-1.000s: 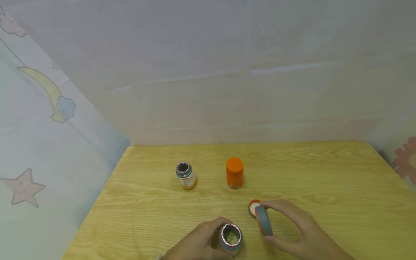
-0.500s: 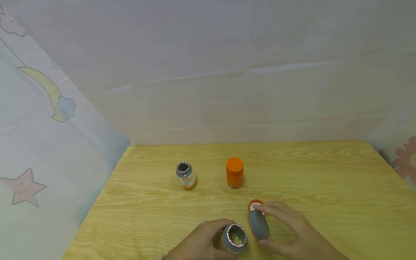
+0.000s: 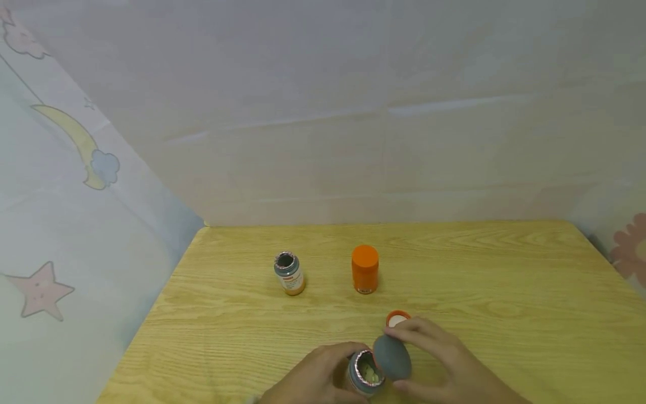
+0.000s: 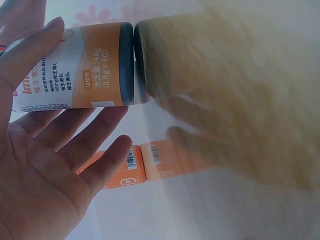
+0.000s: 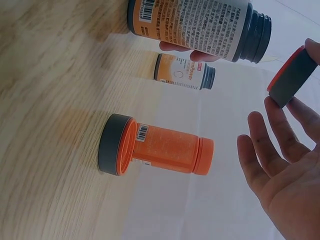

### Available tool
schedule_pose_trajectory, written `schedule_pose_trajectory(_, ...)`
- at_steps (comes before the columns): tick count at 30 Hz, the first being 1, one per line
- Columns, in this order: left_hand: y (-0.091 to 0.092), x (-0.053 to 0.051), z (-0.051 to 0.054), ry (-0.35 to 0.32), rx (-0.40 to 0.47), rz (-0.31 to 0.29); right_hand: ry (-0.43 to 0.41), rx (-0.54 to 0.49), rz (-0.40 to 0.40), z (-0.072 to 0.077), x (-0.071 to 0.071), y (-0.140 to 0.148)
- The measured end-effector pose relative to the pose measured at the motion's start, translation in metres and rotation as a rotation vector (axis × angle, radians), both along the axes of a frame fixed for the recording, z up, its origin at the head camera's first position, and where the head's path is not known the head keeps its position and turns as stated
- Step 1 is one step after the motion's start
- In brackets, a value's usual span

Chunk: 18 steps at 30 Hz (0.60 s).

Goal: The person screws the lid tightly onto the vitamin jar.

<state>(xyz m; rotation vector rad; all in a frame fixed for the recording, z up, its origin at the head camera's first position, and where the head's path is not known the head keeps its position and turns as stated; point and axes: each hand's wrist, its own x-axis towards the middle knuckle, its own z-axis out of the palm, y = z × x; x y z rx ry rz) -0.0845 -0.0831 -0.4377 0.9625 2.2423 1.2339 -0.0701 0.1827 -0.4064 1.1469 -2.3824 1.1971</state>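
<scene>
My left hand [image 3: 323,373] grips a grey-necked pill bottle [image 4: 82,65] with a white and orange label. It is uncapped, and pale tablets [image 3: 372,375] show inside its foil-edged mouth. Between thumb and fingertips my right hand [image 3: 444,365] pinches a grey lid [image 3: 392,358] with an orange inner rim. The lid is tilted at the right side of the bottle's mouth in the head view. In the right wrist view a gap shows between lid [image 5: 294,75] and bottle neck [image 5: 256,37].
Another grey lid [image 3: 398,318], orange inside facing up, lies on the wooden table [image 3: 227,336] just beyond my right fingers. Farther back stand an open pill bottle [image 3: 290,275] and a closed orange bottle [image 3: 365,269]. A pale wall sheet [image 3: 323,140] hangs behind.
The right hand has brought the lid leftward to the bottle, turning its grey top upward. The left hand and bottle have shifted slightly right, with the bottle's mouth tipping a little toward the lid.
</scene>
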Motion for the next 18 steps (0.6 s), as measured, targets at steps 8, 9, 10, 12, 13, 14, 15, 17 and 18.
schedule_pose_trajectory(8,0.001,0.001,0.002,-0.025,0.002,-0.002,0.026,0.001,0.021,-0.004,-0.001,-0.005)
schedule_pose_trajectory(9,0.001,0.001,0.002,-0.03,0.0,-0.003,0.041,-0.005,0.025,-0.004,-0.002,-0.006)
schedule_pose_trajectory(10,0.001,0.0,0.002,-0.041,0.001,-0.002,0.044,-0.004,0.025,-0.005,-0.002,-0.006)
schedule_pose_trajectory(12,0.001,0.001,0.002,-0.034,-0.005,-0.005,0.037,-0.006,0.032,-0.006,-0.002,-0.008)
schedule_pose_trajectory(13,0.001,0.0,0.001,-0.029,-0.008,-0.008,0.036,-0.002,0.031,-0.006,-0.002,-0.008)
schedule_pose_trajectory(14,0.001,0.0,0.001,-0.01,-0.015,-0.011,0.029,0.0,0.033,-0.006,-0.002,-0.009)
schedule_pose_trajectory(15,0.001,0.0,0.0,0.005,-0.021,-0.014,0.029,0.002,0.036,-0.006,-0.002,-0.009)
schedule_pose_trajectory(17,0.001,0.0,-0.001,0.017,-0.027,-0.019,0.02,0.002,0.049,-0.008,-0.003,-0.01)
schedule_pose_trajectory(18,0.001,-0.001,-0.002,0.022,-0.031,-0.02,0.023,0.003,0.053,-0.009,-0.003,-0.011)
